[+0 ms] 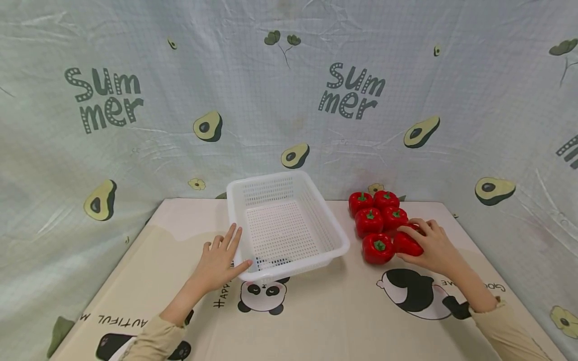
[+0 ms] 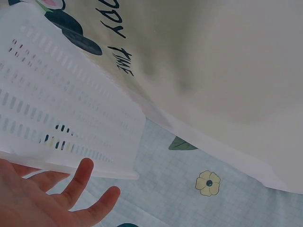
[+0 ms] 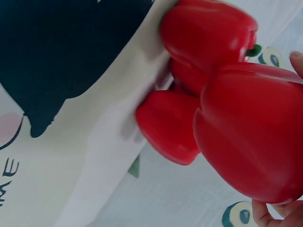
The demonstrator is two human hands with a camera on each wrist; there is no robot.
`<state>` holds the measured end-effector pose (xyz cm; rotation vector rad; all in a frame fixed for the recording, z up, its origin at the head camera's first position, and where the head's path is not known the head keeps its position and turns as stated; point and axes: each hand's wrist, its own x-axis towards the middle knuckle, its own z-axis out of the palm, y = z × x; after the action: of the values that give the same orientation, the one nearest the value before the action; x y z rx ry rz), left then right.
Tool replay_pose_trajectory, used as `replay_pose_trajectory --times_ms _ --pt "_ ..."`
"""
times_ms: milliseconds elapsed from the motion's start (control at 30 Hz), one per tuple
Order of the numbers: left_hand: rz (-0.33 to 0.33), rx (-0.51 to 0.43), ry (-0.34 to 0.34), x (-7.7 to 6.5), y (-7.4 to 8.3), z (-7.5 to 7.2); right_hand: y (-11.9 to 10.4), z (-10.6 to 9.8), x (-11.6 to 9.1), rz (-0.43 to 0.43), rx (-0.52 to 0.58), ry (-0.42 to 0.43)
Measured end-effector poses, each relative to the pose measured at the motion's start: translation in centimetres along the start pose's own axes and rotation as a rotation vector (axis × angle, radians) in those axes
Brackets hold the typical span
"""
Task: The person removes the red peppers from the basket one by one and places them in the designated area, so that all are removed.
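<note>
A red bell pepper (image 1: 408, 241) is gripped by my right hand (image 1: 431, 247), thumb on its near side and fingers over the far side. The right wrist view shows this held pepper (image 3: 253, 132) large, with fingertips at its edges. Several more red bell peppers (image 1: 378, 248) with green stems stand in two columns just left of it. My left hand (image 1: 220, 260) rests at the left rim of a white perforated plastic basket (image 1: 334, 225), its fingers spread and thumb over the near corner. In the left wrist view, extended fingers (image 2: 80, 182) lie along the basket rim.
The table (image 1: 316, 321) wears a cream cover printed with a panda and lettering. Behind it and on both sides hangs a pale curtain (image 1: 253, 100) with avocado prints, close to the basket's back edge and the rear peppers.
</note>
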<state>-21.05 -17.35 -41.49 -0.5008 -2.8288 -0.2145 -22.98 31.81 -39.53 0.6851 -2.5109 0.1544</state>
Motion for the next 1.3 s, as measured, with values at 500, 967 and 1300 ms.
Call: replay_pose_trajectory --times_ms 500,967,1300 --pt "0.007 0.011 0.016 -0.1 0.0 0.0 1.9 1.6 -0.8 -0.019 0.031 -0.040" --pt "0.001 0.005 0.006 -0.2 0.1 0.0 2.7 2.6 -1.1 -0.008 -0.056 -0.118" --pt "-0.005 0.006 0.007 -0.1 0.1 -0.1 2.8 3.2 -0.9 0.029 -0.026 -0.140"
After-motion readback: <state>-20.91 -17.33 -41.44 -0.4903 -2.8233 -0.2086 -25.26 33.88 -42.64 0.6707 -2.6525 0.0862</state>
